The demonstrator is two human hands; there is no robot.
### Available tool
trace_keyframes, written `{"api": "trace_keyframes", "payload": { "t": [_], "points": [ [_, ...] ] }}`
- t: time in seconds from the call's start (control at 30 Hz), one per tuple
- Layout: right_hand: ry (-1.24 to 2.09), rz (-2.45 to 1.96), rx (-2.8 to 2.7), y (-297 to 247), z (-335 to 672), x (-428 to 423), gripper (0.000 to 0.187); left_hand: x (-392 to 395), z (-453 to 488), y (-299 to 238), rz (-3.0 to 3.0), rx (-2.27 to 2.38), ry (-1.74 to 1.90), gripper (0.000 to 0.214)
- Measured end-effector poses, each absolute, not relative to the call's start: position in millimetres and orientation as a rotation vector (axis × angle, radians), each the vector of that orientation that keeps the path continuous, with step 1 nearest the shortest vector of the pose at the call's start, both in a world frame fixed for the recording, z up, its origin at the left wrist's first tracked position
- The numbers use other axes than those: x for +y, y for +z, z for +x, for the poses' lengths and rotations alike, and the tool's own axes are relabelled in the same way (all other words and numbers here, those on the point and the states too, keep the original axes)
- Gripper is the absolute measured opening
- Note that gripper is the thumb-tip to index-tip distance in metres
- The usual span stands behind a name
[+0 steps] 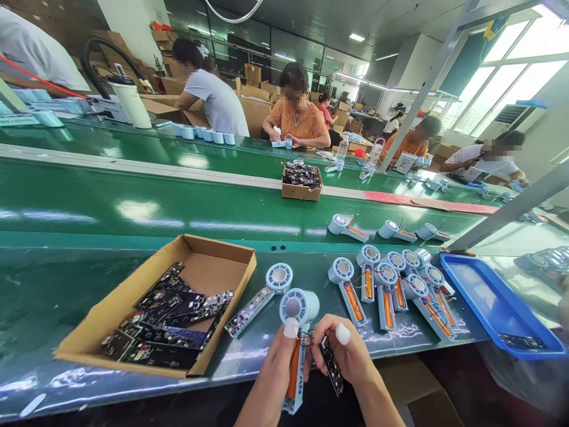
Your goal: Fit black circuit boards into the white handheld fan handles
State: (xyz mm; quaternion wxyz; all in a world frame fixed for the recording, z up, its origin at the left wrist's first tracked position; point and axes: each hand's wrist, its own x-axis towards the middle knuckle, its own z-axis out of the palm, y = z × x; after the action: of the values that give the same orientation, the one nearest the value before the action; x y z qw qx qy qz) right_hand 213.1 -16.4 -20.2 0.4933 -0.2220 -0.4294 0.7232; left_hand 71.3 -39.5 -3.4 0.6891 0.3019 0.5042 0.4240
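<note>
Left hand (276,356) partly hid the fan (302,363) its fingers gripped; right hand (349,351) pinched a tilted circuit board (331,365).

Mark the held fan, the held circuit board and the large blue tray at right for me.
Held fan (294,307): head view, silvery centre of its round end.
Held circuit board (332,369): head view, dark face.
Large blue tray (489,296): head view, bare floor.
</note>
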Motion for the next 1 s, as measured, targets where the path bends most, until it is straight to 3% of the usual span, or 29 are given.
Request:
{"api": "trace_keyframes", "payload": {
  "t": [0.27,0.37,0.5,0.63,0.73,0.87,1.0],
  "points": [
    [1.545,-0.820,-1.218,-5.3,222.8,-18.8,0.042,-31.7,57.4,-14.6,0.766,1.169,1.129,0.058],
    [1.308,-1.052,-1.372,4.1,220.7,-20.2,0.042,-29.9,52.3,-17.6,0.867,1.205,1.172,0.057],
    [0.844,-1.349,-1.757,17.1,219.1,-20.1,0.016,-32.6,49.9,-16.8,0.938,1.334,1.213,0.049],
    [0.552,-1.470,-2.285,37.2,220.7,-21.9,0.023,-33.3,49.6,-9.6,0.924,1.350,1.211,0.044],
    [0.644,-1.360,-2.510,49.5,220.3,-24.6,0.012,-31.5,48.3,-3.2,0.923,1.320,1.206,0.040],
    [0.890,-1.140,-2.501,47.4,212.7,-25.6,0.012,-29.1,45.4,-0.1,0.935,1.225,1.114,0.040],
    [1.367,-1.137,-2.056,31.9,202.0,-24.8,0.031,-28.8,42.6,-1.9,0.793,1.105,1.085,0.036]
  ]
}}
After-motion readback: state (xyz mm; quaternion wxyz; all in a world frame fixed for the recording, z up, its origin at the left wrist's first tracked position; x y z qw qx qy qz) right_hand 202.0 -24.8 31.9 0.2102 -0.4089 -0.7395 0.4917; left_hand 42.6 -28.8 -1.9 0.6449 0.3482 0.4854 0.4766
